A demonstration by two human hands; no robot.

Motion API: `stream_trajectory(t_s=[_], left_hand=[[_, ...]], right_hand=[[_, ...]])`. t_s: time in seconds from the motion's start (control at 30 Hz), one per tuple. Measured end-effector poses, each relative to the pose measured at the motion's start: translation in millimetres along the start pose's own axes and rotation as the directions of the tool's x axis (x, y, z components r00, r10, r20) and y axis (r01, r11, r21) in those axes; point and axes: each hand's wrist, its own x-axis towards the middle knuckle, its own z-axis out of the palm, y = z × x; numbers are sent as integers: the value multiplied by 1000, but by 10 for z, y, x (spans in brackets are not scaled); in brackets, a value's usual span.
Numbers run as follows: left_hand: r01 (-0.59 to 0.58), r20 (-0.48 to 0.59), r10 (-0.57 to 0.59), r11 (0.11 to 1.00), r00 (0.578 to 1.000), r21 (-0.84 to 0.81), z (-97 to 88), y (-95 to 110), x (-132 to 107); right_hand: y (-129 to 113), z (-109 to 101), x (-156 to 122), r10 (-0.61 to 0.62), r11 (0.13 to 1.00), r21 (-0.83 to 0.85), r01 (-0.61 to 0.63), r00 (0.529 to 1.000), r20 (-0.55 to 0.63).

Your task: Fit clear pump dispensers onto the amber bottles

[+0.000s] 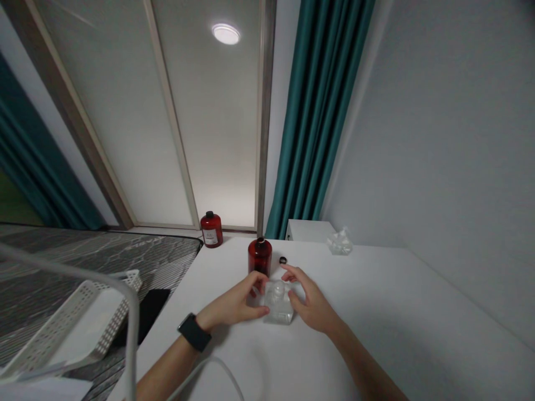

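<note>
Left hand point(234, 305) and right hand point(311, 303) hold clear bottle point(279, 306); red bottle point(259, 256) behind.

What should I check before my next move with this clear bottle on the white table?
1. Clear bottle upright on the table: ok.
2. Left hand gripping the bottle's side: ok.
3. Right hand closed on it: not ok; the fingers are spread and only touch the other side.
4. Bottle's top closed: cannot tell, too blurred.
5. Room behind the bottle: not ok; the red bottle stands close behind the left hand's fingers.
6. Small black cap in sight: ok; it lies on the table beside the red bottle.
</note>
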Motion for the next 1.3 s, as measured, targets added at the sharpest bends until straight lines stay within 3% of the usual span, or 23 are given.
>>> stream_trajectory(t_s=[0.2, 0.57, 0.97, 1.3], left_hand=[[-12, 5, 12, 1000, 1000, 7, -4, 32, -2], [-17, -8, 17, 1000, 1000, 9, 2, 4, -4], [12, 7, -12, 1000, 1000, -6, -4, 34, -12], [19, 15, -19, 1000, 1000, 6, -7, 56, -15]], right_hand=[[-152, 133, 19, -123, 988, -90, 126, 992, 39], [-153, 130, 12, -220, 969, -156, 193, 958, -184], [-136, 77, 29, -200, 972, -178, 153, 938, -285], [-136, 77, 24, -179, 977, -183, 109, 884, -431]])
